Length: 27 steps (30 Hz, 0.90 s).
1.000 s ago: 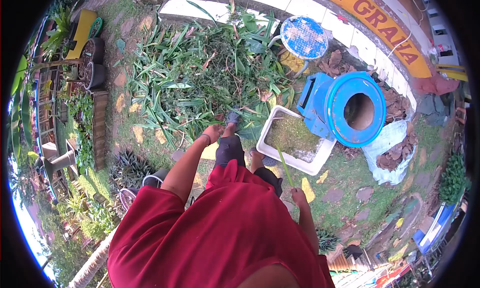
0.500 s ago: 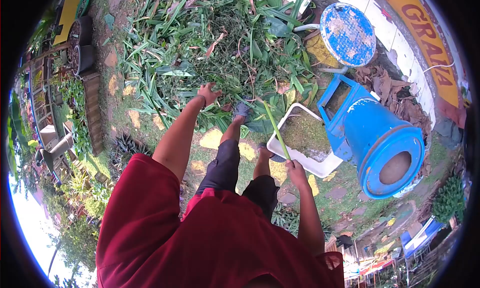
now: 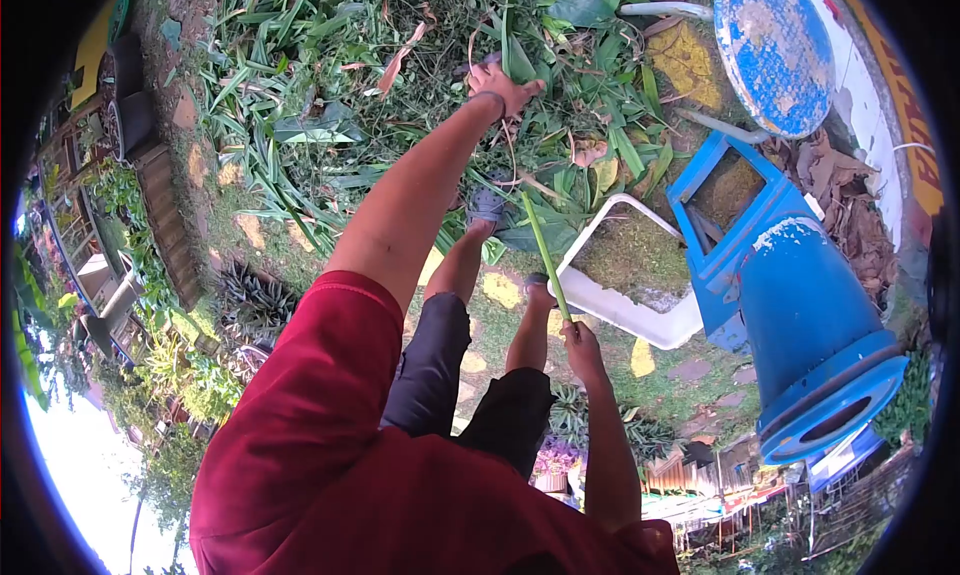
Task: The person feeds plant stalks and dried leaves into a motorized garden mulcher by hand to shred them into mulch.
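My left hand (image 3: 505, 88) is down at a heap of cut green leaves and stems (image 3: 350, 95), palm down with fingers and thumb apart. A broad green leaf (image 3: 516, 60) stands between the thumb and fingers, touching them but not visibly gripped. My right hand (image 3: 583, 353) is closed round the lower end of a long green stalk (image 3: 545, 250). The stalk's far end reaches the heap's edge, near my sandalled foot (image 3: 488, 207). Beside the stalk lies a white rectangular tub (image 3: 640, 320) with greenish-brown bits in it.
On the right stands a blue plastic stand or bin (image 3: 810, 315) with a round opening. Behind it is a stool with a worn blue round seat (image 3: 775, 55). Dry brown leaves (image 3: 840, 195) lie by the white wall. Plants and a brick edging (image 3: 160, 225) run along the left.
My left hand has moved right and farther into the leaf heap. My body leans forward. The stalk stays in my right hand, and the view has shifted.
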Tool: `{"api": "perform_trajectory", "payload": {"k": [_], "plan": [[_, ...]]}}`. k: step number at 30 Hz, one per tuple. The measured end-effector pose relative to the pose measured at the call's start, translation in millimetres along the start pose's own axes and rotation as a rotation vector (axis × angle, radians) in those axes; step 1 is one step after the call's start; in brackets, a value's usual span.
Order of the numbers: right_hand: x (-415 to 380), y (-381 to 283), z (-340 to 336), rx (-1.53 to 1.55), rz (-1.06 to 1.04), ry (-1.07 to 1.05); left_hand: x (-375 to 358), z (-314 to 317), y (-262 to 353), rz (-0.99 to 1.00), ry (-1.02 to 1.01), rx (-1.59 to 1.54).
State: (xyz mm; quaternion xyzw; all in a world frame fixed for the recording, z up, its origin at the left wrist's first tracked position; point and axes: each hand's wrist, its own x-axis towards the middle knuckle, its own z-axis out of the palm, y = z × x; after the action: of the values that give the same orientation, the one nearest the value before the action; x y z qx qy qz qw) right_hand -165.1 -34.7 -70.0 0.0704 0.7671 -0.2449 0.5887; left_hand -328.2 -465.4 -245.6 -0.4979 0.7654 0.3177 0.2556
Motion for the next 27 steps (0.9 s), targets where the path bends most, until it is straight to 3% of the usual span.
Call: {"api": "perform_trajectory", "payload": {"k": [2, 3, 6, 7, 9, 10, 12, 14, 16, 19, 21, 27], "plan": [[-2.8, -7.3, 3.1, -0.064, 0.11, -0.055, 23.4, -8.2, 4.4, -0.065, 0.08, 0.01], [2.5, 6.4, 9.8, -0.026, 0.122, -0.058, 43.6, -0.1, -1.9, 0.005, 0.266, 0.087], [18.2, 20.4, 18.8, -0.075, 0.168, -0.068, 62.8, -6.0, 1.3, 0.424, 0.502, 0.294], [24.7, 22.6, 21.0, -0.073, 0.192, -0.088, 59.6, -12.6, 10.5, 0.425, 0.486, 0.304], [34.7, 40.1, 33.6, -0.031, 0.143, -0.063, 44.1, -23.5, 30.4, 0.528, 0.199, 0.723], [39.6, 42.4, 37.2, 0.005, 0.071, -0.029, 57.7, -9.9, 20.1, 0.527, 0.192, 0.726], [46.1, 39.1, 42.8, 0.018, 0.058, -0.027, 96.0, 13.2, -4.8, 0.86, 0.285, 1.022], [47.4, 33.8, 45.1, 0.054, 0.075, -0.031, 100.3, 10.0, -13.4, 0.774, 0.204, 1.168], [51.1, 33.4, 45.2, 0.068, 0.099, -0.041, 104.5, -2.0, -26.5, 0.561, -0.029, 1.139], [55.3, 21.7, 37.0, 0.073, 0.057, -0.047, 130.9, 2.0, -98.8, 0.458, -0.028, 1.234], [57.4, 14.7, 26.4, 0.006, 0.034, -0.038, 80.2, -42.7, -101.7, 0.318, -0.241, 1.298], [71.7, -72.1, -30.8, 0.084, -0.179, 0.102, 63.7, -91.1, -268.8, 0.062, -0.376, 1.481]]}}
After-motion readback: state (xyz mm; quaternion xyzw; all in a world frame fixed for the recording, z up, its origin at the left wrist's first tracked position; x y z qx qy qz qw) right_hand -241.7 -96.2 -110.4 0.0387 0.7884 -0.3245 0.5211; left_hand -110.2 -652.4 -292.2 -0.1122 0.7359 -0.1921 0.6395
